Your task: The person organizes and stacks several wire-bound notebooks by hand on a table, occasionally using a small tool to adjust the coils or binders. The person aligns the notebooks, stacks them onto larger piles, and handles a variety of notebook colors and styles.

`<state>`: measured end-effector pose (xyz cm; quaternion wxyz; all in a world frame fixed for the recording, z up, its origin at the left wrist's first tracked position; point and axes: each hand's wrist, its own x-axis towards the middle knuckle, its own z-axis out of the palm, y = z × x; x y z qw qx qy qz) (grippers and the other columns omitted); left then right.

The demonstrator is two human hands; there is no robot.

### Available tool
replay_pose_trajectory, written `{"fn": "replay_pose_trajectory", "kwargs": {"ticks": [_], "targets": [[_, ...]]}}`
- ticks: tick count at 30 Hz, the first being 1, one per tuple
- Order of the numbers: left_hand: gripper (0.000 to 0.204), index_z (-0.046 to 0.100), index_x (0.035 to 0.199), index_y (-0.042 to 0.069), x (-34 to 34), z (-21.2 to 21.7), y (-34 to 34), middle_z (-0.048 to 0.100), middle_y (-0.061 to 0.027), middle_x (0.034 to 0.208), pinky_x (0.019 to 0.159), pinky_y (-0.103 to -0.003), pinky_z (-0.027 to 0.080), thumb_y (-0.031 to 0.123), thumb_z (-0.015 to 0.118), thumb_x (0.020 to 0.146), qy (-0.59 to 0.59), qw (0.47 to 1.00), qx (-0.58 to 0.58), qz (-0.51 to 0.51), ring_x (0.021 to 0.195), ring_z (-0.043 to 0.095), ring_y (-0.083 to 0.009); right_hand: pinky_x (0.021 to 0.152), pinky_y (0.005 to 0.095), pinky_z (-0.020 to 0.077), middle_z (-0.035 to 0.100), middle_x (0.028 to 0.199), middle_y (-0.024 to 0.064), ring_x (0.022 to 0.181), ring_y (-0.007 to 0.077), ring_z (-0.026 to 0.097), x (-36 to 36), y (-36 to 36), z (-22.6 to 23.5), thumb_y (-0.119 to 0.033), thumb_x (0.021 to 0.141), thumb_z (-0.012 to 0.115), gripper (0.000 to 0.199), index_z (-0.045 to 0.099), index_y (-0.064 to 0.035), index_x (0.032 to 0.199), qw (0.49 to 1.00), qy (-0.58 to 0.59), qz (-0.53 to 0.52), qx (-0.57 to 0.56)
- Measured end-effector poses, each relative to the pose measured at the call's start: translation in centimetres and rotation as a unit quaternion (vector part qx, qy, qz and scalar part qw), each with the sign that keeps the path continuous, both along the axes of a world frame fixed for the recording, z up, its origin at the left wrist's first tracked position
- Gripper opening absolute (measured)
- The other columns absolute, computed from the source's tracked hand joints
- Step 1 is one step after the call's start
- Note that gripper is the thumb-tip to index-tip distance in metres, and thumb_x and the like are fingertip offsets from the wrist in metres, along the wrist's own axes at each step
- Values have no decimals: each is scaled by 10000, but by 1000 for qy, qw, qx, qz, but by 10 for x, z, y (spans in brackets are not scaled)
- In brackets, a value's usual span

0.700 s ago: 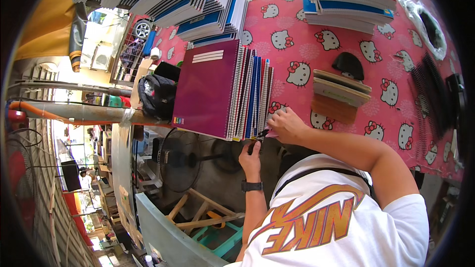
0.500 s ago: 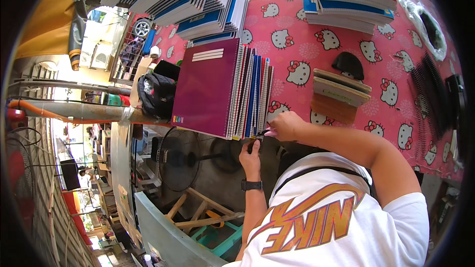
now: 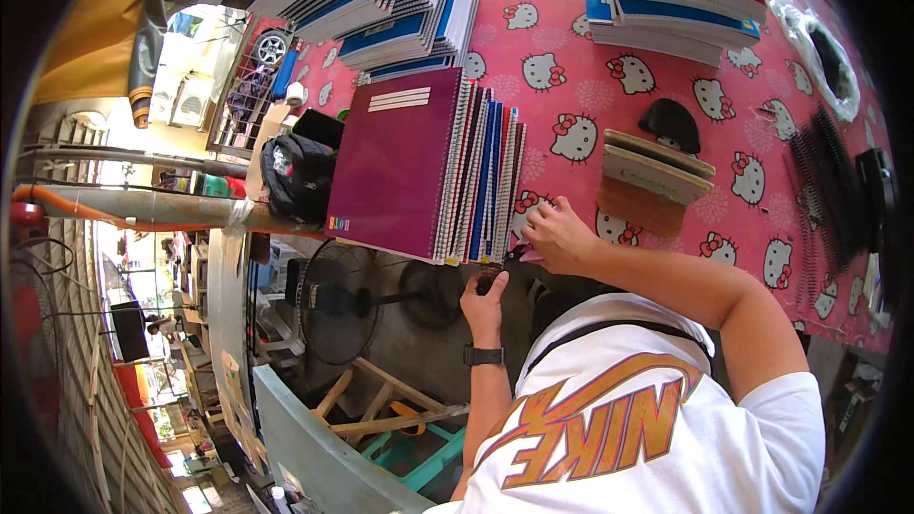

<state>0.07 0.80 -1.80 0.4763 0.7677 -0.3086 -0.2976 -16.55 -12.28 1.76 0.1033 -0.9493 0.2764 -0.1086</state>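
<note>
A stack of spiral-bound notebooks [image 3: 392, 162] stands at the table's near edge, a glossy purple cover on top and the coiled spines facing right. At the stack's near right corner, my left hand [image 3: 484, 303] is closed, thumb up, around something small and dark that I cannot make out. My right hand [image 3: 562, 236] rests just right of that corner, its fingers bent around a small pink-handled tool [image 3: 529, 253]. The tool's dark tip points toward the spines and my left hand; whether it touches a coil is too small to tell.
Blue-covered notebooks [image 3: 409, 43] fan out at the far left; another pile [image 3: 676, 24] stands far right. Wooden blocks [image 3: 655, 181] and a black rounded object [image 3: 670, 124] sit right of my hands. Black coils [image 3: 830, 186] lie farther right. A fan [image 3: 343, 303] stands below the table.
My right hand has opened its fingers slightly and shifted a little away to the right. My left hand stays by the stack's corner. The view has shifted slightly.
</note>
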Motion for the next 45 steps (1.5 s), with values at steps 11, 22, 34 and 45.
{"fn": "replay_pose_trajectory", "kwargs": {"ticks": [11,22,34,45], "targets": [[201,642,825,13,-9,7,-5,568,28,666,512,-194,347,141,764,729,48,998,-24,30,544,439,-44,789,432,384,565,947,80,991,229,502,-2,-2,10,-255,626,687,348,612,-79,916,1000,10,1,15],[217,646,836,2,-2,5,-4,572,21,674,524,-202,362,168,753,747,-5,1000,-25,1,565,452,-50,630,406,496,644,711,125,707,300,643,6,-8,3,-405,780,618,337,657,-72,751,979,6,-10,204],[264,659,847,-11,0,8,-2,652,-69,739,655,-263,469,212,751,738,-43,998,34,-19,662,577,-123,641,390,496,649,768,105,725,291,644,5,-9,6,-271,706,652,237,653,-52,797,998,-20,53,9],[264,656,846,-14,-1,6,-3,654,-74,747,663,-260,470,203,754,732,-21,1000,7,-8,671,586,-128,586,381,520,647,670,150,658,296,661,7,-12,3,-243,691,652,201,658,-43,710,991,1,53,126]]}}
